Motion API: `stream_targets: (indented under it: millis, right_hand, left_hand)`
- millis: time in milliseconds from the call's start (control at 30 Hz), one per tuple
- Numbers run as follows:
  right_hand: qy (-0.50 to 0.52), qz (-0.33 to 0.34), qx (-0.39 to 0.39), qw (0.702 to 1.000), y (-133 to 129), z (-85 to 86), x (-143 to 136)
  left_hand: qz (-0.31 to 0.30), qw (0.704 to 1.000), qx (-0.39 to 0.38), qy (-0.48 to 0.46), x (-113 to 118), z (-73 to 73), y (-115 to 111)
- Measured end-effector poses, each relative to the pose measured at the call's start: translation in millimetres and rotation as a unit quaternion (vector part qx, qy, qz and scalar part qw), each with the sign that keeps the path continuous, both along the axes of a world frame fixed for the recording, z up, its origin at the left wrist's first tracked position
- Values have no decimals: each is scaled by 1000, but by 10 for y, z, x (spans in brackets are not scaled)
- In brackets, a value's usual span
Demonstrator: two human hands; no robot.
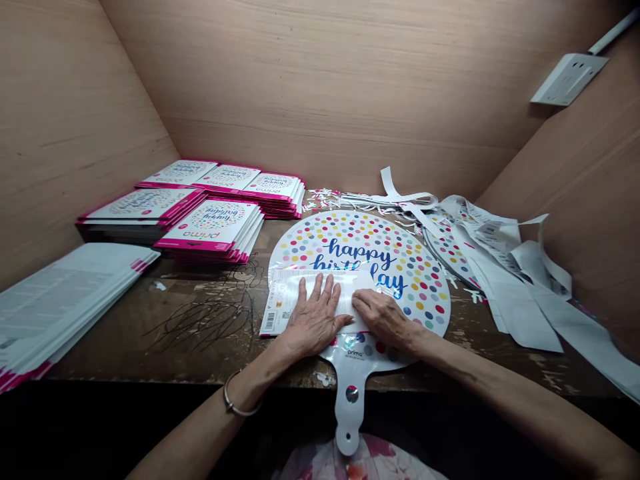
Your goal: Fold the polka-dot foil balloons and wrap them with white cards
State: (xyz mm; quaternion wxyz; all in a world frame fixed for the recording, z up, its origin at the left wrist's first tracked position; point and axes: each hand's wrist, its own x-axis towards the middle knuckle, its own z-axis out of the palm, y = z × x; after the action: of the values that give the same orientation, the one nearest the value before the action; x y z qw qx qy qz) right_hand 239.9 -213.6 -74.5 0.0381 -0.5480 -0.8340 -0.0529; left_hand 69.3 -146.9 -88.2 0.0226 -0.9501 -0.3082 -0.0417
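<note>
A round foil balloon [425, 267] with coloured dots and blue "happy birthday" lettering lies flat, its white tail hanging over the table's front edge. Across its lower half rests a white printed card packet [280, 303], back side up with a barcode at the left. My left hand [316, 317] is spread flat on the packet, holding nothing. At the packet's right end my right hand [381, 317] is closed, fingertips curled against its white edge beside a small white flap [363, 283]. Its fingers partly hide what they grip.
Stacks of "prima" packets [210, 227] stand at the back left, with a pile of printed card sleeves [80, 293] nearer. Dark threads [210, 313] lie left of the balloon. White paper strips [530, 300] cover more balloons [450, 247] at right. Wooden panels [325, 87] enclose the table.
</note>
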Motion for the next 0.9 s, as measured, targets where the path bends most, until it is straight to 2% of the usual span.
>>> stream_targets:
  millis: [67, 267, 400, 567, 767, 900]
  right_hand:
    - [15, -9, -20, 1000, 33, 14, 31]
    - [56, 49, -73, 995, 84, 173, 144]
    - [32, 55, -67, 996, 91, 149, 127]
    - [-23, 23, -31, 999, 130, 56, 70]
    - [50, 25, -88, 995, 135, 212, 95]
    - [18, 8, -110, 994, 124, 235, 59]
  left_hand:
    - [0, 1000, -1, -1, -1, -14, 1]
    - [-3, 1000, 4, -15, -29, -55, 17]
    - [-6, 1000, 6, -14, -25, -44, 14]
    - [4, 1000, 1, -4, -12, -23, 8]
    - [8, 1000, -2, -5, -20, -16, 6]
    - [12, 1000, -9, 4, -14, 23, -5]
